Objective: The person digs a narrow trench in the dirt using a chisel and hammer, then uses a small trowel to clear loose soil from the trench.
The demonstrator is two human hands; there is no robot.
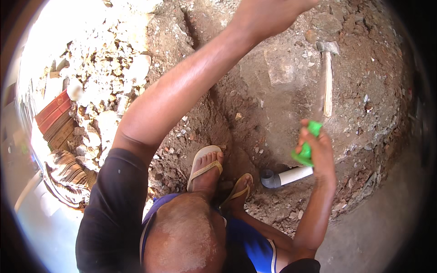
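My right hand [322,146] is closed around a green plastic tool handle [305,153]. A thin blurred strip, perhaps a saw blade, runs up from the handle. Just below this hand, a white plastic pipe [295,175] with a dark grey elbow fitting [269,179] lies in a hollow in the soil. My left arm reaches across to the top of the view. There my left hand [273,13] is cut off by the picture's edge, its fingers mostly hidden. A hammer with a steel head and wooden handle [327,82] rests on the dirt beyond my right hand.
Broken rubble [109,58] is heaped at the left in bright light. Beside it are a reddish stack [54,112] and a striped cloth [66,170]. My sandalled feet [206,167] stand on uneven earth. Smooth grey floor [362,235] borders the soil at lower right.
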